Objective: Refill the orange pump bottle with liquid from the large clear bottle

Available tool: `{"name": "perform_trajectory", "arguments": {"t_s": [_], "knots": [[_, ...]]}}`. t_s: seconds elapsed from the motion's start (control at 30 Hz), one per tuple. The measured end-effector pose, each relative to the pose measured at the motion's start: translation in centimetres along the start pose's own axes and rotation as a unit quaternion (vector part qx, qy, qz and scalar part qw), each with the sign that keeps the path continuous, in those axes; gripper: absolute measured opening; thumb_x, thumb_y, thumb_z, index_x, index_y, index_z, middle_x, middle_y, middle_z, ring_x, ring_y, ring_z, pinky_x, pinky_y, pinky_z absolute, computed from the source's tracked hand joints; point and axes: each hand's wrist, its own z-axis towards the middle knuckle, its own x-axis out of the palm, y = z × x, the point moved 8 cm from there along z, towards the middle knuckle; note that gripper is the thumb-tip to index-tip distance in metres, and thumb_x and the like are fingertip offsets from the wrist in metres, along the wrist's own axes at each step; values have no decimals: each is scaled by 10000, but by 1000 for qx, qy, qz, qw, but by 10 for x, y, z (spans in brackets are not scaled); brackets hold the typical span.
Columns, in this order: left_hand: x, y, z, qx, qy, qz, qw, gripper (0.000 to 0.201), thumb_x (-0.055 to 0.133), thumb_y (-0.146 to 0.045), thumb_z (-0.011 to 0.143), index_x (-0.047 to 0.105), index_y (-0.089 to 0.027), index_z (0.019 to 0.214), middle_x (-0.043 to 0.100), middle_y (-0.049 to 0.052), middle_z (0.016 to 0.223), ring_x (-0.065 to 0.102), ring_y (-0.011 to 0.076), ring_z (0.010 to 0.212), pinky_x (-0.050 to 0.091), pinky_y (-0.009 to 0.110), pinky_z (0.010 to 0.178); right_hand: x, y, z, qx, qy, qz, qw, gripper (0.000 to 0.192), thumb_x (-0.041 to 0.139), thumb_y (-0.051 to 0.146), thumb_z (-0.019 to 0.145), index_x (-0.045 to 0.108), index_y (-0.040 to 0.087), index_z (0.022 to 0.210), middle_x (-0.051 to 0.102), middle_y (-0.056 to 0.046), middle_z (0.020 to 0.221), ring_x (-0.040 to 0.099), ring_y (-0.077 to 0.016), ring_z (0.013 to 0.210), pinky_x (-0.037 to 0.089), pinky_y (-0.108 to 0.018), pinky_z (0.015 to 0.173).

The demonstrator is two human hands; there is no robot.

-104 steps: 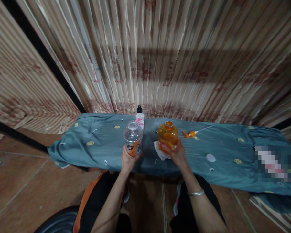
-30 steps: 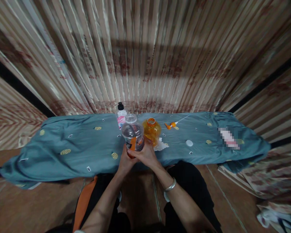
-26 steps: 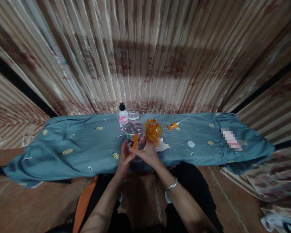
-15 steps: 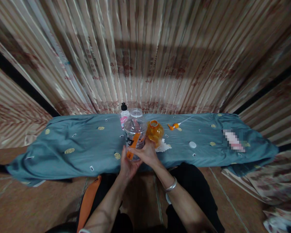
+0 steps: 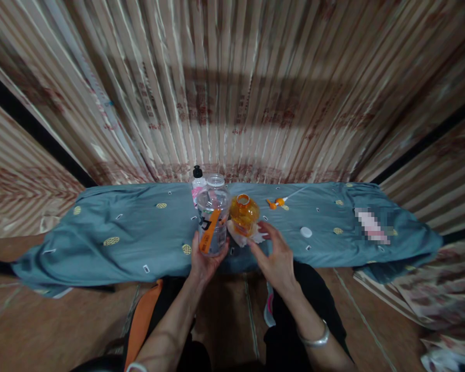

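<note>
1. Your left hand [image 5: 204, 260] grips the clear bottle [image 5: 213, 221] from below, upright at the table's [image 5: 120, 232] near edge.
2. Your right hand [image 5: 276, 256] hovers open, fingers spread, empty, near the orange bottle [image 5: 244, 215].

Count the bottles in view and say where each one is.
3. A clear bottle in the left hand; an orange bottle on the cloth right of it; a black-capped bottle behind, partly hidden.
</note>
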Motion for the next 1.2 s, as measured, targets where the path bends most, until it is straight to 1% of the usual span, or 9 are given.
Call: {"name": "perform_trajectory", "arguments": {"t_s": [0.07, 0.1, 0.17, 0.2, 0.3, 0.4, 0.57, 0.87, 1.2], "knots": [[1, -1, -3, -11, -8, -4, 1000, 533, 427, -574, 1020, 659, -145, 1237, 786, 143, 998, 783, 270, 837, 637, 368, 682, -7, -19, 12, 10, -32, -9, 999, 902, 811, 574, 783, 475, 186, 1525, 593, -215, 1527, 571, -397, 1416, 465, -626, 1169], [1, -1, -4, -14, -10, -6, 1000, 539, 412, -570, 1028, 652, -141, 1249, 785, 146, 998, 784, 268, 833, 635, 361, 677, -1, -27, 21, 12, -17, 1, 1000, 1025, 845, 597, 724, 422, 180, 1559, 519, -226, 1600, 498, -410, 1487, 415, -646, 1205], [1, -2, -7, -17, -14, -9, 1000, 538, 414, -562, 1032, 639, -139, 1276, 784, 147, 1003, 785, 265, 827, 634, 353, 671, 20, -42, 36, 23, 38, 42, 998, 1140, 877, 615, 645, 384, 168, 1572, 515, -243, 1601, 509, -414, 1482, 408, -651, 1206], [0, -2, -9, -18, -15, -10, 1000, 537, 422, -560, 1031, 634, -139, 1289, 783, 148, 1006, 785, 266, 827, 633, 352, 668, 31, -49, 43, 34, 62, 63, 995, 1131, 875, 620, 630, 400, 179, 1556, 567, -230, 1559, 567, -407, 1430, 441, -647, 1179], [-4, -4, -12, -18, -15, -10, 1000, 536, 451, -553, 1023, 623, -137, 1315, 783, 157, 1007, 785, 275, 829, 633, 359, 667, 55, -66, 54, 84, 100, 94, 987, 882, 827, 633, 660, 562, 193, 1377, 761, -169, 1286, 733, -383, 1177, 549, -626, 1042], [-10, -9, -14, -15, -14, -13, 1000, 539, 499, -538, 1006, 611, -133, 1343, 783, 164, 1013, 783, 280, 840, 628, 352, 671, 59, -69, 60, 87, 89, 84, 989, 708, 805, 635, 690, 641, 193, 1219, 805, -150, 1146, 770, -372, 1060, 595, -577, 949], [-18, -23, -20, 3, -27, -19, 999, 529, 519, -483, 1002, 574, -145, 1405, 784, 152, 1005, 785, 274, 828, 611, 316, 619, 49, -56, 64, 31, 57, 37, 997, 637, 804, 569, 745, 658, 179, 1227, 808, -161, 1143, 775, -364, 1064, 609, -503, 922], [-27, -37, -31, 36, -88, -21, 995, 480, 388, -445, 1068, 561, -145, 1401, 786, 126, 918, 788, 267, 713, 590, 286, 509, 47, -39, 53, -43, 62, -49, 996, 504, 733, 513, 834, 653, 212, 1230, 794, -131, 1122, 770, -343, 1053, 624, -487, 911], [-37, -43, -30, 63, -106, 2, 992, 386, 438, -404, 1047, 596, -148, 1288, 776, 105, 885, 783, 263, 691, 607, 306, 519, 39, -37, 53, -82, 30, -113, 990, 576, 725, 535, 839, 629, 190, 1290, 772, -157, 1109, 753, -361, 1027, 612, -506, 904]]}}
